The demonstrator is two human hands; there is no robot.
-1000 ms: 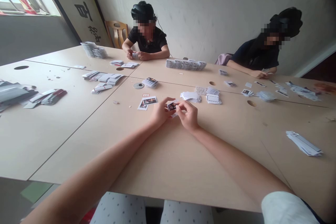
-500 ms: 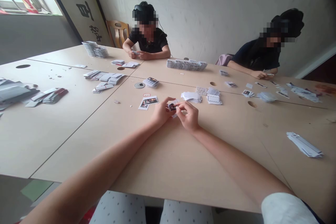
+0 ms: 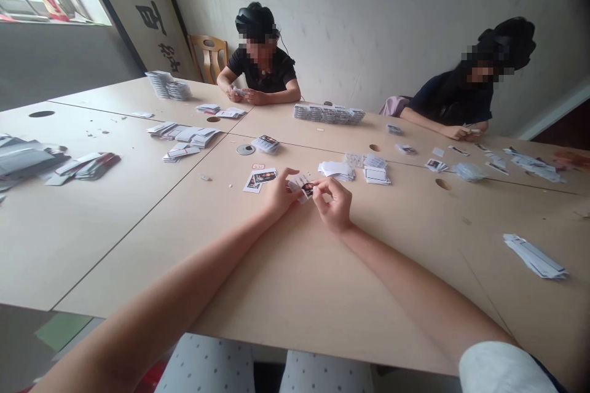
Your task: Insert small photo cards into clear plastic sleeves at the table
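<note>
Near the middle of the table, my left hand (image 3: 280,194) holds a small white packet (image 3: 297,183) between thumb and fingers. My right hand (image 3: 334,204) pinches a small dark picture card (image 3: 308,189) at the packet's right side. Both hands are close together, just above the tabletop. Left of them lie two picture cards (image 3: 260,178), partly overlapping. To the right of my hands are a pile of white cards (image 3: 336,170) and a stack with a black-framed top card (image 3: 377,174). The fine detail between my fingertips is too small to tell.
Two people sit across the table (image 3: 221,245), handling small items. A row of packed stacks (image 3: 328,113) stands at the far side. White card piles (image 3: 184,135) lie left, and a fanned card bundle (image 3: 534,256) lies right.
My right hand has shifted slightly right with the dark card, and more of the white packet shows between my hands. My left hand has barely moved.
</note>
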